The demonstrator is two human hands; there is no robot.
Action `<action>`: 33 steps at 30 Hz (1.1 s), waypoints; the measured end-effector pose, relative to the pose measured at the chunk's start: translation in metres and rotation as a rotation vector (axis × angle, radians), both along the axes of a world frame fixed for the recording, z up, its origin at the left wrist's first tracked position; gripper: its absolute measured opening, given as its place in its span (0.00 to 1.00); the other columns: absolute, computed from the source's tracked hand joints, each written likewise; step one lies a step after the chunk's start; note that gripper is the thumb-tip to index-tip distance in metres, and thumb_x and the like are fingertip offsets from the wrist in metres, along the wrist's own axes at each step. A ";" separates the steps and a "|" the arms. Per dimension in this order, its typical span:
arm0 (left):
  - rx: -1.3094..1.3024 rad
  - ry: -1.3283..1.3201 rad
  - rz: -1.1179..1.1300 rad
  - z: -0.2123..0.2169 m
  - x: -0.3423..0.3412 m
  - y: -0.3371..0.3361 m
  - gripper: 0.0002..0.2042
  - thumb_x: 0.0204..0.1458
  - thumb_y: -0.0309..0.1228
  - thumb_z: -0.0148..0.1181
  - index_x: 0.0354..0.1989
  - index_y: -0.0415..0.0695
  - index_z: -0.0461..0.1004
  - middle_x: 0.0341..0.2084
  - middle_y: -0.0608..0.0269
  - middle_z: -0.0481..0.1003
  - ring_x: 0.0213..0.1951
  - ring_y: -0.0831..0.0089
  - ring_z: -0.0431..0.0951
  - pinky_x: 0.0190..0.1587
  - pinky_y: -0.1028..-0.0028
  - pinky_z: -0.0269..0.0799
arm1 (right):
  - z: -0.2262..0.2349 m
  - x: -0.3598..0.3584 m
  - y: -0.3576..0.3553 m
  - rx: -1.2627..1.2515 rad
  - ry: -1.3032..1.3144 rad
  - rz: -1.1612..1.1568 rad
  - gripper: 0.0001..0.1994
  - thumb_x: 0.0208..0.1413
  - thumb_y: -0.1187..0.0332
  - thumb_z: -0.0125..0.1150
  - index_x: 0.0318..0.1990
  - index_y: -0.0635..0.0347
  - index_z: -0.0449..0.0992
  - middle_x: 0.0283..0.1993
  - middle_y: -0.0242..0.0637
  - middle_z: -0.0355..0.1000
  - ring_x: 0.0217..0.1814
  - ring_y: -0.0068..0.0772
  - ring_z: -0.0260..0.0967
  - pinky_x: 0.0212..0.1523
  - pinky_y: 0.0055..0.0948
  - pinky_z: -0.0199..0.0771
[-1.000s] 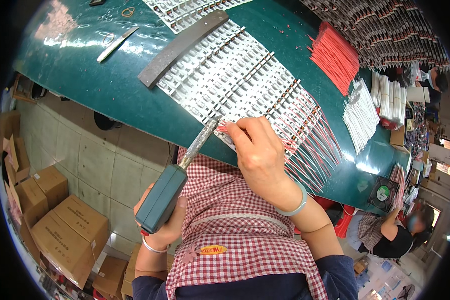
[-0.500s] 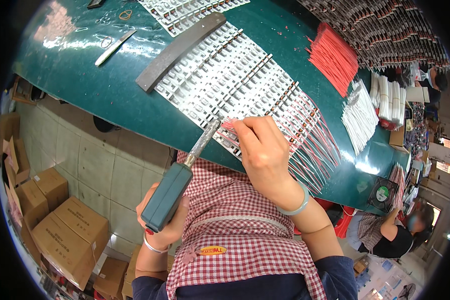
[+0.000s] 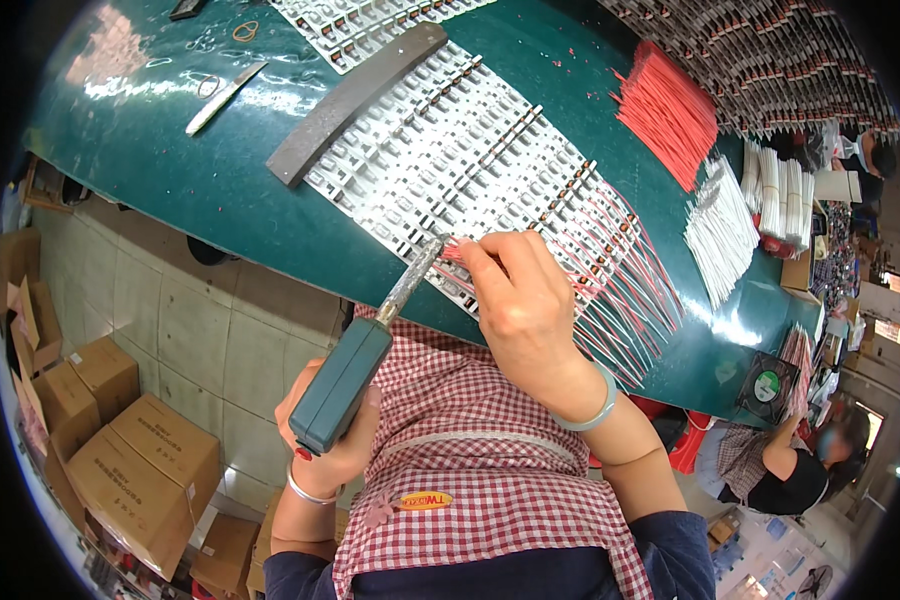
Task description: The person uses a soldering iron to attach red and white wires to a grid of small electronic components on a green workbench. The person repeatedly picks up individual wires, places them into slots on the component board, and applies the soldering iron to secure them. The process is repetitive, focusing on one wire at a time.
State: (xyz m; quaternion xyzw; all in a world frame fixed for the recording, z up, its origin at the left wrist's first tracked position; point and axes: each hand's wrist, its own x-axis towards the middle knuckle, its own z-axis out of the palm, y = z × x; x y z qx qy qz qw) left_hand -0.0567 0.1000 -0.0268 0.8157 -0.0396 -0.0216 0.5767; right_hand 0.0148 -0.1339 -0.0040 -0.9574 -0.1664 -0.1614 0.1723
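Slightly rightward, the soldering iron [image 3: 345, 385] is shifting over the white panel [image 3: 432, 150]; left hand [image 3: 356, 445] is gripping it, while right hand [image 3: 525, 305] is pinching red wires [image 3: 454, 251] near the panel's front edge; a slipping tip could be burning those close fingers.

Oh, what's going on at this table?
A person's left hand holds a dark green tool, its metal tip at the near edge of a white panel. The right hand pinches thin red wire beside it. Red and white wires trail from the panel's right part; a red bundle lies farther right.
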 end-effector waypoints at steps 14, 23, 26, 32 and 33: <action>-0.067 -0.022 0.055 0.005 0.000 -0.001 0.11 0.43 0.18 0.68 0.38 0.33 0.80 0.30 0.52 0.78 0.28 0.61 0.80 0.32 0.71 0.75 | 0.002 0.001 0.000 0.009 0.030 -0.002 0.14 0.44 0.80 0.63 0.41 0.71 0.79 0.36 0.39 0.69 0.37 0.38 0.68 0.33 0.33 0.71; -0.059 -0.044 0.034 -0.002 0.004 -0.006 0.11 0.43 0.18 0.69 0.38 0.32 0.80 0.31 0.50 0.79 0.30 0.60 0.82 0.33 0.71 0.77 | 0.003 0.005 -0.013 0.032 -0.004 -0.003 0.17 0.41 0.81 0.62 0.44 0.71 0.79 0.38 0.41 0.70 0.38 0.40 0.69 0.34 0.35 0.72; -0.052 -0.034 0.022 -0.003 0.006 -0.007 0.11 0.43 0.18 0.69 0.38 0.32 0.80 0.31 0.50 0.79 0.30 0.60 0.81 0.32 0.71 0.76 | 0.000 0.006 -0.013 0.030 -0.006 -0.009 0.17 0.41 0.81 0.62 0.44 0.71 0.79 0.37 0.40 0.70 0.37 0.40 0.69 0.34 0.34 0.72; -0.057 -0.038 0.017 -0.004 0.008 -0.009 0.11 0.43 0.18 0.69 0.37 0.32 0.80 0.31 0.51 0.78 0.29 0.61 0.80 0.31 0.71 0.75 | 0.000 0.008 -0.012 0.031 -0.005 0.009 0.17 0.42 0.80 0.62 0.44 0.72 0.79 0.37 0.41 0.70 0.37 0.40 0.69 0.34 0.34 0.72; -0.053 -0.045 0.013 -0.004 0.009 -0.010 0.11 0.43 0.18 0.68 0.37 0.32 0.80 0.31 0.51 0.78 0.29 0.61 0.80 0.31 0.71 0.75 | 0.000 0.008 -0.012 0.034 -0.002 0.009 0.17 0.42 0.80 0.62 0.44 0.72 0.79 0.37 0.41 0.70 0.38 0.40 0.69 0.34 0.34 0.72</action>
